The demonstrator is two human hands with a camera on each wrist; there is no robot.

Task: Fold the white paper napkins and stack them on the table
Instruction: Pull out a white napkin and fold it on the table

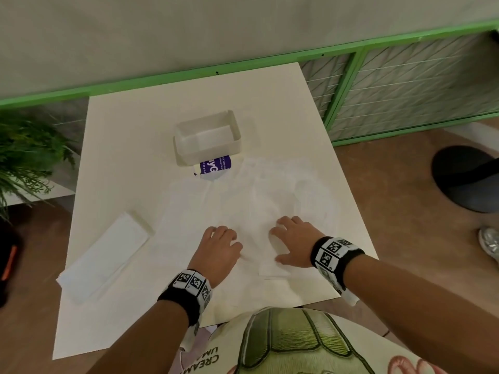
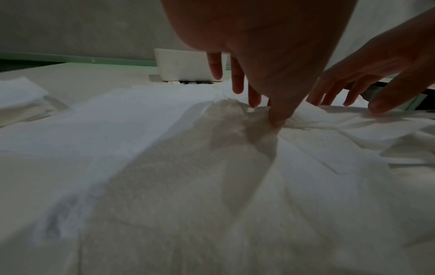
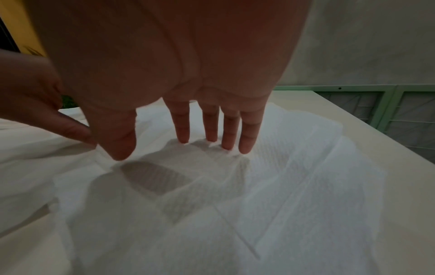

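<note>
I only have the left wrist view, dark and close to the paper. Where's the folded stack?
Observer: The folded stack lies on the table's left side, apart from both hands.
Operator: What's the right hand doing?
Observer: The right hand lies flat, straight fingers pressing the loose napkins.
Operator: And my left hand?
Observer: The left hand rests on the same napkins, beside the right.
Operator: Anything behind the napkins?
Observer: A white box, with a purple packet just in front of it.
</note>
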